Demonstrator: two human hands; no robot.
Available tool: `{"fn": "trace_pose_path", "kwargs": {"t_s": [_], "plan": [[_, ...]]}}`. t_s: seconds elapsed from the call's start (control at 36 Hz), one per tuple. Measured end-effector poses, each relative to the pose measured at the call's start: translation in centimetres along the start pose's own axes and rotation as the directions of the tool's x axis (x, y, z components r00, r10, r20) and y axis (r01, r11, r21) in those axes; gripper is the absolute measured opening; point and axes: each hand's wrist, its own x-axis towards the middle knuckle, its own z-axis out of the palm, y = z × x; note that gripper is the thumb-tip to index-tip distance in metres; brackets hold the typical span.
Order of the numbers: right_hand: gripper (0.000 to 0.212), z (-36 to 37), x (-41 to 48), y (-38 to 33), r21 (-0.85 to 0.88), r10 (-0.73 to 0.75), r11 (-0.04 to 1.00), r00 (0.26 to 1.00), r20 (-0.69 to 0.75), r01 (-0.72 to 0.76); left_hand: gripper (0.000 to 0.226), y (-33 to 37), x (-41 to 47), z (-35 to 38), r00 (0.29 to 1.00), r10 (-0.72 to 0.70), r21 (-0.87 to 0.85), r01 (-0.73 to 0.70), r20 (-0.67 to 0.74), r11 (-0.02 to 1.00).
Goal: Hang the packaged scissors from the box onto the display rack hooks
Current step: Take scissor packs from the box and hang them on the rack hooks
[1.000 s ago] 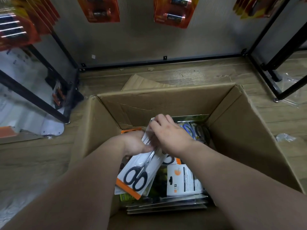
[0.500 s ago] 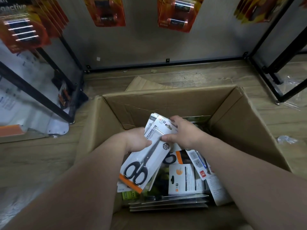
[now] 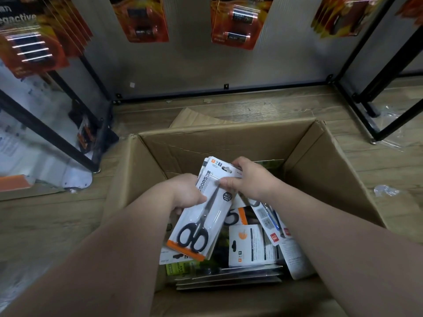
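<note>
Moved: scissors pack [image 3: 206,216] sits higher out of the pile than a second ago, and the right hand now pinches its top corner rather than covering it
Far left: battery packs [image 3: 29,49] hang on the display rack [image 3: 49,133], nothing with scissors up there
Left hand [image 3: 186,194]: curled round the pack's left edge, thumb on the front
Pack position: over the open box [image 3: 332,179], tilted, black handles toward the camera, hang-hole end away, at least one more card tucked behind it
Right hand [image 3: 251,179]: thumb and fingers pinch the top right corner by the hang hole
Lower right: other packs [image 3: 249,245] lie jumbled in the box bottom
</note>
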Motion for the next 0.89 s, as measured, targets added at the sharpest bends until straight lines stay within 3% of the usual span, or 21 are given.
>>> {"fn": "trace_pose_path", "kwargs": {"t_s": [0.14,0.19,0.28,0.36,0.47,0.61,0.75,0.89], "plan": [[0.046,-0.4,0.5,0.5,-0.015,0.090,0.996,0.987,-0.132,-0.093,0.009,-0.3,0.1,-0.3,0.999,0.019,-0.002,-0.019,-0.026,1.000],[0.035,-0.3,0.7,1.1,-0.110,0.122,0.985,0.989,-0.089,-0.131,0.009,-0.4,0.1,-0.4,0.999,0.015,0.001,-0.015,-0.041,1.000],[0.017,0.0,0.4,1.9,-0.392,0.163,0.911,0.984,0.065,-0.125,0.010,-0.5,0.0,-0.5,0.999,0.008,0.000,-0.008,-0.053,1.000],[0.026,0.4,0.0,2.2,-0.582,0.206,0.809,0.965,0.161,-0.076,0.013,-0.7,-0.1,-0.6,0.998,0.010,-0.011,-0.011,-0.055,1.000],[0.029,0.7,0.1,2.6,-0.655,0.239,0.750,0.962,0.133,-0.096,0.017,-0.8,-0.1,-0.8,0.996,0.009,-0.087,-0.017,-0.089,0.996],[0.067,1.6,0.1,3.1,-0.664,0.275,0.726,0.960,0.043,-0.178,0.014,-0.9,-0.2,-0.8,0.996,0.008,-0.130,-0.019,-0.087,0.991],[0.063,2.2,0.2,3.1,-0.740,0.265,0.648,0.964,-0.001,-0.179,0.016,-0.9,-0.1,-0.8,0.996,0.009,-0.144,-0.023,-0.093,0.989],[0.062,2.2,0.3,3.0,-0.723,0.297,0.653,0.954,-0.029,-0.225,0.012,-1.0,-0.2,-0.8,0.995,0.013,-0.147,-0.027,-0.100,0.989]]}}
